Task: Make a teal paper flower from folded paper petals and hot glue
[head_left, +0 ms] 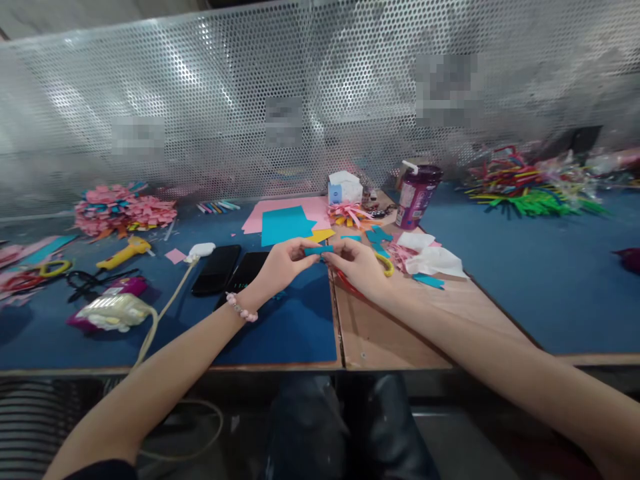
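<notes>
Near the centre of the frame, just above the tabletop (300, 340), the person's two hands are holding a small blue paper strip (319, 251) between them. The left hand (286, 265) is pinching one end, its thumb and fingers nearly together; the right hand (363, 268) is gripping the other end just as closely. A pale beaded bracelet (243, 308) is circling the left wrist. Just beyond the hands, a blue sheet (285, 225) is lying over a larger pink sheet (320, 208), and a yellow piece of paper (321, 236) is showing at its lower right corner. Left of centre, a black phone (217, 270) is lying near the left hand. Right of centre, a purple cup (417, 197) is standing behind some crumpled white tissue (437, 260). Over at the left of the frame, a yellow glue gun (124, 253) is resting in front of a frilly pink bundle (125, 212). Across the top, a perforated metal screen (235, 87) is running behind everything.
</notes>
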A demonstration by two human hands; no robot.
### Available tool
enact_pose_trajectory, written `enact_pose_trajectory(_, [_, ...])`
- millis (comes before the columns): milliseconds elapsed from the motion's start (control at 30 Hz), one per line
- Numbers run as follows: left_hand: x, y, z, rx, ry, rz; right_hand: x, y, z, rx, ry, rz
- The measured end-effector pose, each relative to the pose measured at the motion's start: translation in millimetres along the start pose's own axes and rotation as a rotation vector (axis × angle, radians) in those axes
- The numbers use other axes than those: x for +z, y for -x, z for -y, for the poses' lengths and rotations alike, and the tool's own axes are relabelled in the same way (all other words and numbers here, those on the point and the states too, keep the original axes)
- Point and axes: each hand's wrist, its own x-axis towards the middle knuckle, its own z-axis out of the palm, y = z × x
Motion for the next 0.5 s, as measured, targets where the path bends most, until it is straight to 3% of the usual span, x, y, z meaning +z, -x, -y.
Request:
enact_pose_trajectory(267, [0.9, 0.2, -5.9, -0.035, 0.087, -0.036, -1.2, -1.7, 1.4, -0.021, 0.064, -0.052])
enact_pose_trajectory(500, [2.2, 0.2, -9.2, -0.33, 0.439, 0.06, -4.0, 1.9, -2.2, -0.106, 0.178, -0.046])
